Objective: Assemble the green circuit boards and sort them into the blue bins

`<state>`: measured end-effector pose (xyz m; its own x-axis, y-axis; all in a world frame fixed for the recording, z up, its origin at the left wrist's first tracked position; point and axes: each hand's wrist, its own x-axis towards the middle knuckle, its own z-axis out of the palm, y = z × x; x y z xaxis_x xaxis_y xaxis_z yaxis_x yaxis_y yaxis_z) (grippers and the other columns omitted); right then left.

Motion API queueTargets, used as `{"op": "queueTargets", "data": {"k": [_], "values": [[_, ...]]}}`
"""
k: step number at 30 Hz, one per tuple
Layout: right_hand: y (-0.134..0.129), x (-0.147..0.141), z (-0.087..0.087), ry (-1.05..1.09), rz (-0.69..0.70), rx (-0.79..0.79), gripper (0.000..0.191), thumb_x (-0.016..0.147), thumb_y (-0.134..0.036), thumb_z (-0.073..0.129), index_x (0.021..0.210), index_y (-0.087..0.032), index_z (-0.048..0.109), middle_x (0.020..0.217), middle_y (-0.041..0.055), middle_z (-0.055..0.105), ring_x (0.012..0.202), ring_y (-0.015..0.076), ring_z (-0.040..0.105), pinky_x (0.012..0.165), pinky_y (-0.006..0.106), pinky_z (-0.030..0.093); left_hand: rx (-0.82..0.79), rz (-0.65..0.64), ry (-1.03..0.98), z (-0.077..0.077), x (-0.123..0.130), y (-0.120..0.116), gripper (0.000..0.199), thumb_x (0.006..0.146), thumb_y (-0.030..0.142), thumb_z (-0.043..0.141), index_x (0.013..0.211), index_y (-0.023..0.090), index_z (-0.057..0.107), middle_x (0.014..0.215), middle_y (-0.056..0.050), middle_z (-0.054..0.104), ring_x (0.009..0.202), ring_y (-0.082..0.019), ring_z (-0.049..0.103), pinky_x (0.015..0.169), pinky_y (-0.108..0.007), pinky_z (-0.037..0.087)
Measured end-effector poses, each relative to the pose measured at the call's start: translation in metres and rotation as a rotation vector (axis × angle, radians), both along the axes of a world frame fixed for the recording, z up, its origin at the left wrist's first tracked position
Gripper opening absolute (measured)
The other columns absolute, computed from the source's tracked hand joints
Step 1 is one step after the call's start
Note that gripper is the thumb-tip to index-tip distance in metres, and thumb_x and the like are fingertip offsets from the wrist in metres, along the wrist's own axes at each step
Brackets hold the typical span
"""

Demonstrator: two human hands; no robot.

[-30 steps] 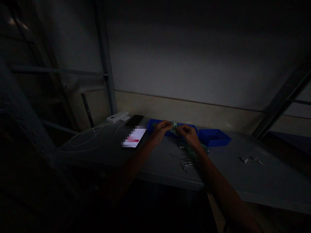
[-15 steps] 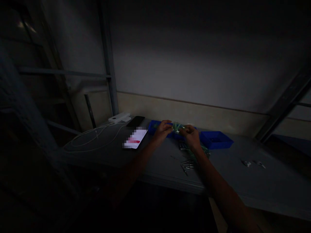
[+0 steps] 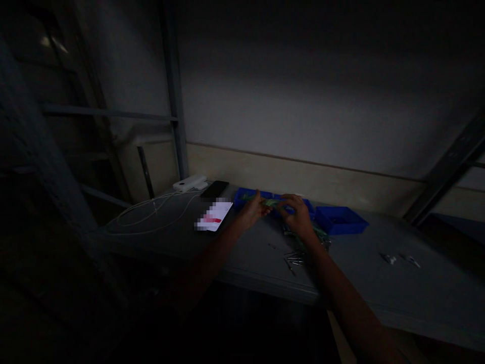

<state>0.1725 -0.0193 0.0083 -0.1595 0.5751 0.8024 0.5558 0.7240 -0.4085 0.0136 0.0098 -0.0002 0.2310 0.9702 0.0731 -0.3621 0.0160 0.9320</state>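
Note:
Between my hands, over the blue bins, is a small greenish plastic bag (image 3: 271,202); its contents are too dark to make out. My left hand (image 3: 253,210) is closed on the bag's left side, thumb pointing up. At its right end, my right hand (image 3: 297,216) pinches the bag with bent fingers. Behind the hands stands a blue bin (image 3: 242,194) with something green in it. Below my right hand lie several thin metal pins (image 3: 294,259), beside more greenish plastic (image 3: 322,235) partly hidden by my forearm.
To the right stands another blue bin (image 3: 343,222). Small metal parts (image 3: 389,259) lie farther right on the grey shelf (image 3: 235,253). On the left are a lit phone (image 3: 216,215), a dark phone (image 3: 214,190), a white power strip (image 3: 190,182) and loose white cables (image 3: 142,208).
The bag has been turned and looks narrower and less shiny. My left thumb has lifted, and my right fingers have shifted along it. The whole view has moved slightly.

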Motion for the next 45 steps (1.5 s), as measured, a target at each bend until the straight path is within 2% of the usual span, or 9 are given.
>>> {"op": "queueTargets", "data": {"k": [5, 10, 14, 19, 23, 26, 30, 38, 45], "values": [[0.002, 0.003, -0.005, -0.038, -0.063, 0.038, 0.013, 0.07, -0.018, 0.055, 0.073, -0.021, 0.067, 0.104, 0.0089, 0.056, 0.101, 0.0235, 0.05, 0.09, 0.042, 0.039, 0.091, 0.027, -0.022, 0.004, 0.002, -0.003, 0.016, 0.073, 0.028, 0.064, 0.077, 0.013, 0.06, 0.07, -0.001, 0.06, 0.058, -0.007, 0.053, 0.057, -0.02, 0.039], [0.007, 0.002, -0.009, 0.046, -0.048, -0.062, 0.023, 0.07, -0.017, 0.047, 0.075, -0.02, 0.069, 0.099, 0.0078, 0.053, 0.099, 0.0221, 0.05, 0.089, 0.041, 0.04, 0.215, 0.152, 0.045, 0.003, 0.004, -0.005, 0.024, 0.068, 0.015, 0.064, 0.091, 0.015, 0.057, 0.069, 0.002, 0.058, 0.058, -0.007, 0.053, 0.056, -0.019, 0.039], [0.007, 0.002, -0.006, 0.169, -0.006, -0.349, 0.024, 0.072, -0.034, 0.051, 0.071, -0.018, 0.067, 0.084, 0.0059, 0.059, 0.084, 0.0212, 0.054, 0.077, 0.036, 0.042, 0.322, 0.15, 0.099, 0.004, 0.003, -0.008, 0.031, 0.068, 0.016, 0.064, 0.096, 0.018, 0.052, 0.068, 0.004, 0.057, 0.059, -0.008, 0.054, 0.058, -0.02, 0.041], [0.006, 0.004, 0.002, 0.425, 0.046, -0.795, 0.058, 0.071, -0.068, 0.041, 0.054, -0.017, 0.061, 0.058, 0.005, 0.059, 0.058, 0.0165, 0.054, 0.057, 0.029, 0.04, 0.352, 0.144, 0.113, 0.004, 0.002, -0.007, 0.029, 0.07, 0.018, 0.062, 0.096, 0.019, 0.05, 0.069, 0.003, 0.056, 0.063, -0.008, 0.055, 0.06, -0.02, 0.043], [0.006, 0.0, 0.004, 0.512, 0.229, -1.017, 0.069, 0.071, -0.075, 0.031, 0.055, -0.016, 0.062, 0.053, 0.0062, 0.058, 0.044, 0.0128, 0.049, 0.043, 0.025, 0.033, 0.353, 0.109, 0.117, 0.005, 0.001, -0.008, 0.023, 0.07, 0.021, 0.063, 0.09, 0.017, 0.052, 0.08, 0.0, 0.059, 0.073, -0.01, 0.057, 0.066, -0.021, 0.045], [0.004, -0.006, 0.003, 0.581, 0.356, -1.0, 0.054, 0.069, -0.068, 0.046, 0.062, -0.016, 0.062, 0.054, 0.0045, 0.059, 0.044, 0.0117, 0.049, 0.041, 0.023, 0.031, 0.435, 0.042, 0.175, 0.004, 0.001, -0.008, 0.012, 0.072, 0.021, 0.062, 0.079, 0.015, 0.055, 0.095, -0.005, 0.061, 0.089, -0.014, 0.057, 0.079, -0.026, 0.045], [0.004, -0.007, -0.002, 0.664, 0.322, -0.875, 0.033, 0.06, -0.048, 0.067, 0.067, -0.017, 0.059, 0.054, -0.0007, 0.058, 0.046, 0.0104, 0.049, 0.045, 0.022, 0.035, 0.532, 0.132, 0.271, 0.002, 0.0, -0.005, 0.004, 0.073, 0.017, 0.06, 0.07, 0.015, 0.058, 0.112, -0.006, 0.058, 0.107, -0.018, 0.051, 0.093, -0.03, 0.039], [0.015, 0.002, -0.007, 0.753, 0.201, -0.627, 0.033, 0.053, -0.041, 0.072, 0.071, -0.017, 0.058, 0.057, -0.0052, 0.056, 0.051, 0.0092, 0.05, 0.052, 0.022, 0.038, 0.216, 0.14, 0.262, 0.006, 0.004, -0.009, 0.023, 0.078, 0.032, 0.057, 0.095, 0.016, 0.056, 0.08, -0.003, 0.06, 0.066, -0.009, 0.055, 0.059, -0.021, 0.043], [0.005, -0.005, -0.001, 0.63, 0.231, -0.676, 0.035, 0.055, -0.046, 0.07, 0.07, -0.017, 0.057, 0.057, -0.0033, 0.057, 0.05, 0.0097, 0.05, 0.052, 0.023, 0.039, 0.383, 0.06, 0.397, -0.001, 0.006, -0.007, 0.024, 0.071, 0.037, 0.062, 0.073, 0.013, 0.059, 0.065, 0.001, 0.057, 0.06, -0.009, 0.051, 0.056, -0.021, 0.039]]}}
